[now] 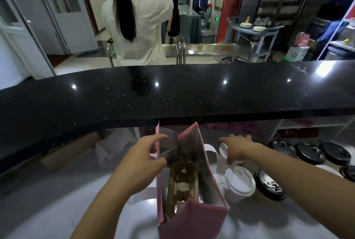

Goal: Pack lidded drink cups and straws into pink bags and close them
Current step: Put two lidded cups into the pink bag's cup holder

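With the thumb on the outside and the fingers (157, 162) curled in over the rim, my left hand (142, 158) pinches the left wall of the pink bag (192, 219) and holds its mouth apart. On the other side, the fingers (224, 139) of my right hand (236, 149) stretch forward over a white-lidded cup (223, 149) just beside the bag. The palm hides most of that cup, so I cannot tell whether I have a grip on it or am only reaching across it.

The bag stands upright on the pale worktop (57, 200) directly in front of me, open at the top, its white handles (211, 148) flopped outward. Looking down into it I see a brown cardboard cup carrier (182, 181) seated at the bottom, and no cup in it.

To the right of the bag wait a second white-lidded cup (240, 181) and a black-lidded cup (269, 184), side by side and close to the bag. Further right, a row of black lids (309, 152) lines the back of the worktop. I can find no straws anywhere.

I judge this bag as barely begun: opened and lined, nothing loaded. The cups and a straw have yet to go in, and the top has yet to be closed. Above the worktop runs a glossy black counter (172, 94), and a person in a pale shirt (138, 27) stands beyond it, back turned.
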`<state>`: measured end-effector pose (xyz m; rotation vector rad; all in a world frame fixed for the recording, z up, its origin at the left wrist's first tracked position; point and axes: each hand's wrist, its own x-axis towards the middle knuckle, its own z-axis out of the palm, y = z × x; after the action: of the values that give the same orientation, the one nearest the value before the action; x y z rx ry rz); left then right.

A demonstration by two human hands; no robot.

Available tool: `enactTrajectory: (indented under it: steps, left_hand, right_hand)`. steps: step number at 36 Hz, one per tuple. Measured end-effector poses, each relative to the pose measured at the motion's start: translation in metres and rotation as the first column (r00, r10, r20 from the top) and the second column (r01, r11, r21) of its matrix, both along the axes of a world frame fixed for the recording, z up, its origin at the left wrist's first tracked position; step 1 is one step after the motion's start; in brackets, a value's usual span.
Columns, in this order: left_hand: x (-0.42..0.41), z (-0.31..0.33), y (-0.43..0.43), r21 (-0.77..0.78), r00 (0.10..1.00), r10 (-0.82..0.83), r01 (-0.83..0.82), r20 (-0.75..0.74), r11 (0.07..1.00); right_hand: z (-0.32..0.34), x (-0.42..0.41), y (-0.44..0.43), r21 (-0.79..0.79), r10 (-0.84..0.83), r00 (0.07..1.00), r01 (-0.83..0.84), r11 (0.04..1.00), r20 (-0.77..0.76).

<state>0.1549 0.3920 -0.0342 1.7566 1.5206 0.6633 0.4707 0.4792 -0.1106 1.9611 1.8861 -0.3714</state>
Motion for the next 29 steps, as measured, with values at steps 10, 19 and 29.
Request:
enactTrajectory:
  steps: [10,19,29]
  left_hand:
    - [-0.001,0.003,0.009,-0.114,0.995,0.016,-0.005,0.098,0.993]
    - [-0.011,0.013,0.013,-0.182,0.992,-0.03,0.053,0.126,0.982]
    - [-0.015,0.014,0.008,-0.202,0.977,0.005,0.039,0.212,0.979]
  right_hand:
    - [0.007,0.011,0.0,0.048,0.014,0.993,-0.009,0.999,-0.121]
    - [0.09,0.01,-0.023,0.26,0.108,0.954,-0.033,0.965,-0.28]
    - [0.193,-0.059,-0.087,0.6,0.568,0.81,-0.384,0.702,-0.146]
